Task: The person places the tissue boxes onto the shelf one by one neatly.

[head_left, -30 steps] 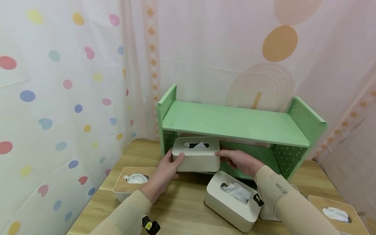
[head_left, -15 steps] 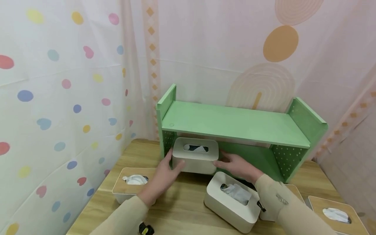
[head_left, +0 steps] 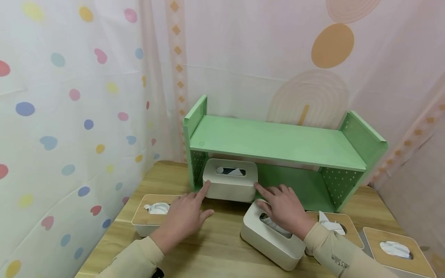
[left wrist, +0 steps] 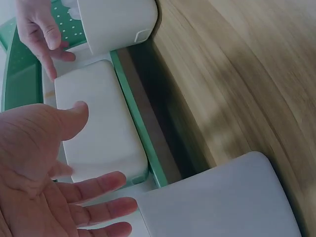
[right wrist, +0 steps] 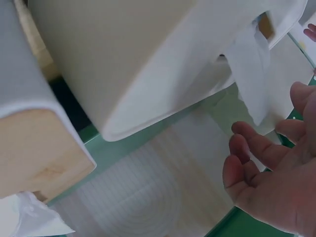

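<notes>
A cream tissue box [head_left: 229, 190] sits at the left end of the green shelf's lower level, with a bit of tissue in its slot. My left hand [head_left: 182, 216] has its index fingertip at the box's front left corner, the other fingers spread. At the front right corner is the extended index finger of my right hand [head_left: 283, 204], its other fingers loosely bent. Neither hand grips the box. Below my right hand, a second cream tissue box [head_left: 267, 241] stands at an angle on the table, partly covered. In the left wrist view the shelved tissue box [left wrist: 101, 118] lies between both hands.
The green shelf [head_left: 278, 143] stands against the curtain. A wood-topped tissue box [head_left: 146, 216] is at left, partly behind my left hand. Two more wood-topped boxes, one near my right forearm [head_left: 352, 231] and another farther right [head_left: 417, 251], stand on the wooden table [head_left: 215, 251].
Both hands have loosened from the shelved tissue box, which they held by its sides; now only index fingertips are at its front corners. The box sits slightly farther in on the shelf.
</notes>
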`<state>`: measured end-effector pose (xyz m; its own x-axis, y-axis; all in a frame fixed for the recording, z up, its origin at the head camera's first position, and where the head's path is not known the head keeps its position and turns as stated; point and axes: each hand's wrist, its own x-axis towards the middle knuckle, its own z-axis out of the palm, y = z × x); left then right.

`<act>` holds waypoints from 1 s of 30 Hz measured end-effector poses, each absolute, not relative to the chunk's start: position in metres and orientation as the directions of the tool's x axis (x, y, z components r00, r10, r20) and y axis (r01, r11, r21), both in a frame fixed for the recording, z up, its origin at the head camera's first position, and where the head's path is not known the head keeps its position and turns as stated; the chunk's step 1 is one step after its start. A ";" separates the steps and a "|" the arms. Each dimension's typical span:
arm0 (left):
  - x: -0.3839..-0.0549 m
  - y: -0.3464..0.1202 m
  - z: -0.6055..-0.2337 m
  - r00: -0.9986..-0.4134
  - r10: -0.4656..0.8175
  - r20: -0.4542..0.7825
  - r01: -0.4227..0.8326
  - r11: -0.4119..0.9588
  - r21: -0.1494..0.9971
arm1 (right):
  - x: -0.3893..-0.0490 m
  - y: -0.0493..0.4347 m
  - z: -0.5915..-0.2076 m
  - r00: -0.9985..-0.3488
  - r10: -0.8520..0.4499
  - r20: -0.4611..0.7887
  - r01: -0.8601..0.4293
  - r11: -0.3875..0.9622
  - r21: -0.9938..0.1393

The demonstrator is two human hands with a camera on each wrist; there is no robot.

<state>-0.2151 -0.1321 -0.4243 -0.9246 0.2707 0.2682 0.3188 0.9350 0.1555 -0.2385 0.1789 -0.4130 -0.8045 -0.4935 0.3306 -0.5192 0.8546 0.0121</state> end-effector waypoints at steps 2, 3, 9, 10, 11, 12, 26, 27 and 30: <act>-0.216 -0.133 -0.424 -0.928 0.267 0.261 0.315 0.935 0.163 | -0.239 0.179 -0.413 -0.818 -0.488 0.304 -0.518 0.855 -0.021; -0.216 -0.133 -0.423 -0.930 0.263 0.256 0.311 0.936 0.167 | -0.240 0.180 -0.413 -0.825 -0.486 0.288 -0.517 0.855 -0.038; -0.221 -0.135 -0.425 -0.938 0.242 0.247 0.292 0.937 0.190 | -0.245 0.180 -0.414 -0.839 -0.492 0.232 -0.525 0.844 -0.112; -0.223 -0.135 -0.425 -0.937 0.241 0.252 0.293 0.937 0.192 | -0.246 0.180 -0.415 -0.837 -0.495 0.233 -0.529 0.840 -0.117; -0.224 -0.136 -0.426 -0.936 0.240 0.257 0.293 0.936 0.193 | -0.247 0.179 -0.415 -0.833 -0.500 0.236 -0.535 0.836 -0.118; -0.225 -0.136 -0.426 -0.934 0.241 0.262 0.296 0.935 0.194 | -0.248 0.179 -0.415 -0.830 -0.504 0.239 -0.540 0.833 -0.119; -0.246 -0.146 -0.428 -0.942 0.214 0.258 0.266 0.945 0.190 | -0.263 0.168 -0.413 -0.821 -0.529 0.217 -0.563 0.813 -0.151; -0.247 -0.147 -0.428 -0.943 0.212 0.255 0.264 0.945 0.191 | -0.264 0.167 -0.413 -0.823 -0.526 0.214 -0.560 0.813 -0.156; -0.250 -0.146 -0.427 -0.945 0.204 0.255 0.258 0.946 0.198 | -0.265 0.166 -0.412 -0.833 -0.517 0.198 -0.550 0.816 -0.180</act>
<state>-0.2505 -0.1463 -0.4270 -0.9452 0.2041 0.2550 0.2577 0.9457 0.1983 -0.2654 0.1657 -0.4119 -0.8325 -0.5173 0.1983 -0.5497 0.8157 -0.1802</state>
